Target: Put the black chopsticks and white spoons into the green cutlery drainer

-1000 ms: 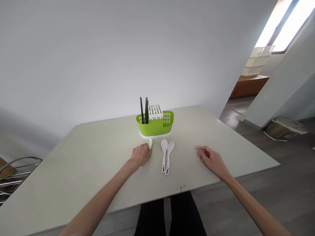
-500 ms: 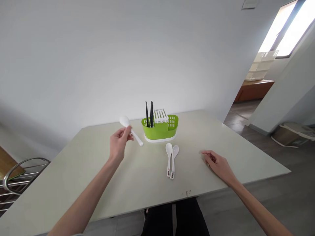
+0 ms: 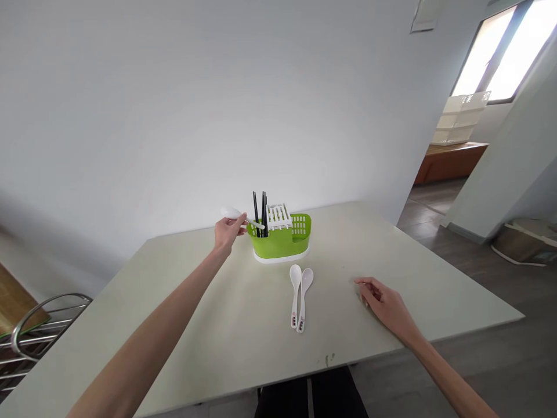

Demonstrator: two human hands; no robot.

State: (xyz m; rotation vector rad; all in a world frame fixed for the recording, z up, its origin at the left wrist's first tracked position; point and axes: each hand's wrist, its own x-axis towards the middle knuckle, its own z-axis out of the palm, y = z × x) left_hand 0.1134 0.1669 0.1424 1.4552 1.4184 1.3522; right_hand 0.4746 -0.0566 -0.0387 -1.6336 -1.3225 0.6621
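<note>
White spoon [image 3: 255,222] is held up in my left grip [image 3: 228,231] — my thumb and fingers are pinched around its handle. Its bowl points to the left and its handle end points to the right, slightly down, over the left end of the green basket [image 3: 278,246]. Half a second ago this spoon was farther to the left, apart from the basket, and its handle was sloping more steeply; now it lies flatter and nearer. One second ago my left grip was low, by the worktop [image 3: 243,331], with the spoon partly hidden under it.

In my view the handle end crosses the black chopsticks [image 3: 264,215], which stand upright in the left part of the basket; if it touches them, I cannot tell. The white slotted rack [image 3: 278,216] sits at the middle of the basket, same as before.

Two other white spoons, the left one [image 3: 296,293] and the right one [image 3: 303,302], lie side by side in front of the basket, bowls away from me — they have not changed place. My right grip [image 3: 385,305] also stays at its spot, resting on the worktop, loose, with fingers half bent.
</note>
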